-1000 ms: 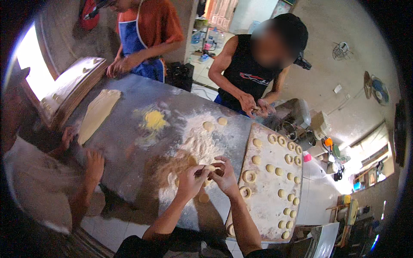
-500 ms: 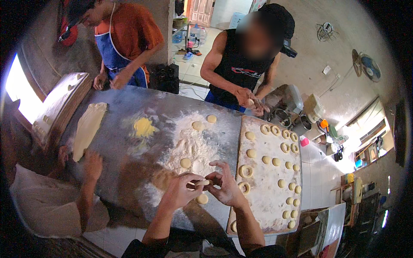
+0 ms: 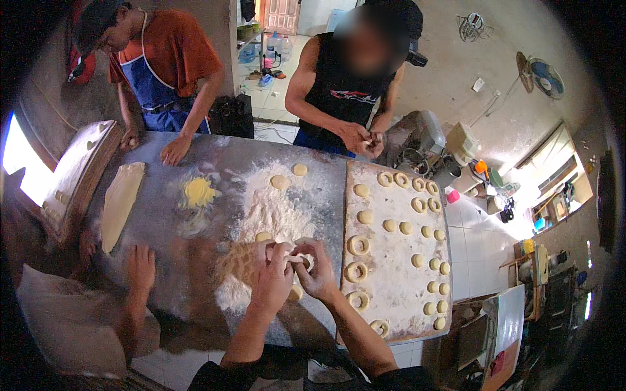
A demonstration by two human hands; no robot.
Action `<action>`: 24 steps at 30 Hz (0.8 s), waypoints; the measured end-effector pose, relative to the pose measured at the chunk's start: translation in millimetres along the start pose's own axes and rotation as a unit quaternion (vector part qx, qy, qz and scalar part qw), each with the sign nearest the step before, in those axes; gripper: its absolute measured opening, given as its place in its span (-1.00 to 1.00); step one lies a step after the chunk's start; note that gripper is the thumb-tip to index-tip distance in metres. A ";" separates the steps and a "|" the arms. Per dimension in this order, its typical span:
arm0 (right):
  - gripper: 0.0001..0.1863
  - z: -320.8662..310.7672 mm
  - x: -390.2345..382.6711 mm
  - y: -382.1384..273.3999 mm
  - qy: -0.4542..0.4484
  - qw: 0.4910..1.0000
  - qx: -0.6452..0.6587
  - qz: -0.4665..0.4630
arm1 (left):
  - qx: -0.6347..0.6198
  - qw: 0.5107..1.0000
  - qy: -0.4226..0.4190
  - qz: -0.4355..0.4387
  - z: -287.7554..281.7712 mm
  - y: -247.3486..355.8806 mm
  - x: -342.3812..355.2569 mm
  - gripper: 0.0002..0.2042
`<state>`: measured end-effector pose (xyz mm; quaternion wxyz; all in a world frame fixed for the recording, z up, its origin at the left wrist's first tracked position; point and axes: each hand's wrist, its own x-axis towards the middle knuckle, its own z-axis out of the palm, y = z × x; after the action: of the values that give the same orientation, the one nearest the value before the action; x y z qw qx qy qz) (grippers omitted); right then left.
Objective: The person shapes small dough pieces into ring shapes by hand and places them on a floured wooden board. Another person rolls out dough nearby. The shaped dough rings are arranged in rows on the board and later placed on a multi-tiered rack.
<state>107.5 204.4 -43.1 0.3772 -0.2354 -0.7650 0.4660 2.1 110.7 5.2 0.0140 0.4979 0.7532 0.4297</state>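
Note:
Over the near edge of the flour patch, my left hand (image 3: 276, 274) and my right hand (image 3: 316, 274) come together with bent fingers. Between the fingertips they pinch a small pale dough ring (image 3: 296, 259), seen nearly edge-on and partly hidden by the fingers. Just beyond my left hand lies a round dough piece (image 3: 263, 237) on the flour (image 3: 277, 208). Another dough round (image 3: 295, 292) rests below my hands, partly covered. To the right, a floured board (image 3: 398, 287) carries several dough rings (image 3: 357, 272) and small dough rounds (image 3: 417, 260).
A person in a black sleeveless top (image 3: 345, 91) works dough across the table. Another in an orange shirt (image 3: 179, 49) stands at the far left. A co-worker's hand (image 3: 141, 267) rests near a long dough sheet (image 3: 122, 205). Yellow fat (image 3: 198, 192) sits mid-table; a tilted tray (image 3: 78, 176) stands left.
My view has shifted, so the table sits further left. My hands have turned and drawn closer together around the dough. The person in orange has spread their hands, one now on the table.

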 end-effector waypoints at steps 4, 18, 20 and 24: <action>-0.51 -20.3 -6.4 -13.7 -0.022 0.962 0.240 0.128 | -0.014 0.999 0.039 -0.023 22.0 12.4 -7.0 -0.59; -0.44 -102.8 -59.9 -54.8 -0.036 0.979 0.128 0.156 | -0.332 0.933 0.130 -0.050 82.6 93.9 -51.1 -0.81; -0.47 -122.0 -66.5 -61.7 0.085 0.769 0.592 0.224 | -0.171 0.979 0.105 0.042 88.0 104.7 -50.3 -0.82; -0.51 -154.8 -75.6 -57.9 0.000 0.988 0.116 0.101 | -0.195 0.980 -0.017 -0.019 104.1 129.0 -63.3 -0.76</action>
<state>276.0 207.1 25.0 0.3531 -0.2666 -0.6777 0.5874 175.9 145.8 -0.9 0.1320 0.4780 0.6638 0.5598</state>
